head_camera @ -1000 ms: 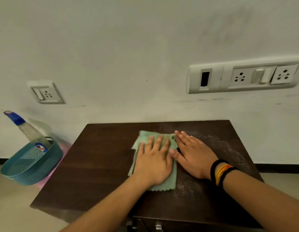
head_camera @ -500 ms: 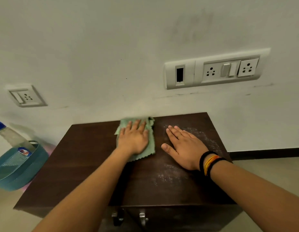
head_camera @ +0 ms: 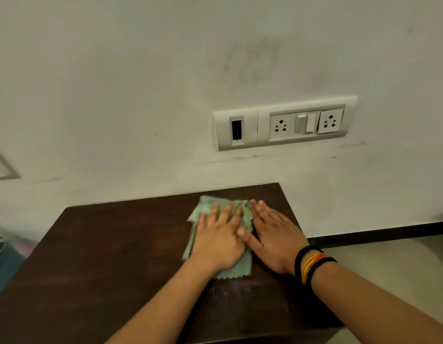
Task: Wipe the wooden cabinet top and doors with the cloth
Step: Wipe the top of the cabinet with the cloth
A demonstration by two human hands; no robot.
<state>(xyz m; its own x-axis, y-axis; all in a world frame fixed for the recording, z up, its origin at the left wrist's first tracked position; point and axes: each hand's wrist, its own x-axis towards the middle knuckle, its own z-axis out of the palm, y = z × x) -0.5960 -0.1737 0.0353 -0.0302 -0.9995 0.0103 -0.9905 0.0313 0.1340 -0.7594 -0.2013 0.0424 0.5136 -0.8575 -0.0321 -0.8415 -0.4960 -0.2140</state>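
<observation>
— Where's the cloth (head_camera: pixel 223 234) right now?

— Flat on the cabinet top (head_camera: pixel 111 256), toward the back right, and my left hand (head_camera: pixel 219 240) is spread open on it, palm down, pressing rather than gripping.

— And the other hand?

— My right hand (head_camera: pixel 275 240) lies open and flat on the bare wood just beside it, thumb touching the cloth's edge (holding nothing). The cloth's long axis runs away from me toward the wall, so I'd say the left hand drives the next stroke.

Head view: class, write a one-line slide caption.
Left hand presses a green cloth flat on the dark cabinet top; right hand rests alongside.
</observation>
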